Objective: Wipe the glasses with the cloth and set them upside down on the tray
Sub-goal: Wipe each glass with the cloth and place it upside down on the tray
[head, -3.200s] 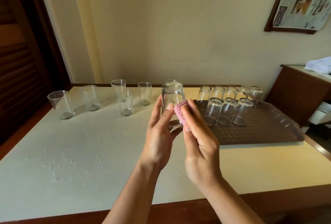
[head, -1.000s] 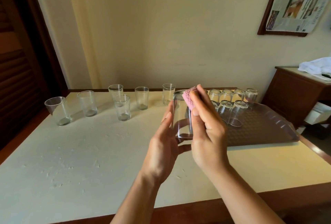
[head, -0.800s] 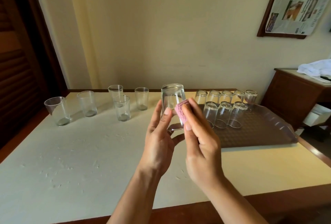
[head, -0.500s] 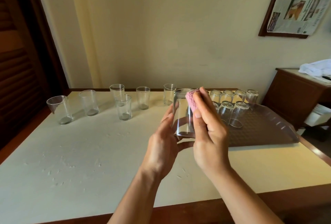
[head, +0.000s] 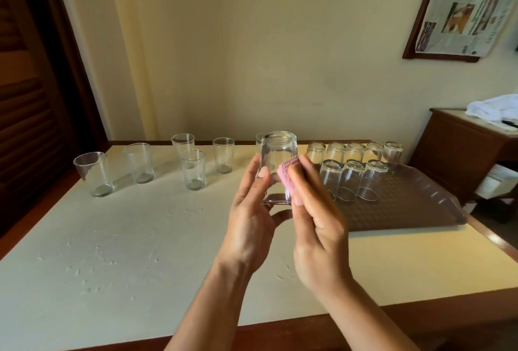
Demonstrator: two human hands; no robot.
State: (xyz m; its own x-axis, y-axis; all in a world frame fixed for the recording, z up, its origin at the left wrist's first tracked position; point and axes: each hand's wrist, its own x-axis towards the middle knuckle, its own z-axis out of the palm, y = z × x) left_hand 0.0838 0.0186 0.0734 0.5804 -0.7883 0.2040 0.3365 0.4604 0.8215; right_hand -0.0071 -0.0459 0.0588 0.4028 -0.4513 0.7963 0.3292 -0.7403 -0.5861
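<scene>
Table (head: 112, 238): upright glasses (head: 192, 169), laden tray (head: 406, 210).

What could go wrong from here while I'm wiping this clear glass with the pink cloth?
The clear drinking glass is held in the air, base up, by the left hand, while the right hand rubs the pink knitted cloth on its side; a hard rub might push it loose. On the brown plastic tray, the upturned glasses stand close together, so setting this one down could knock them.
</scene>
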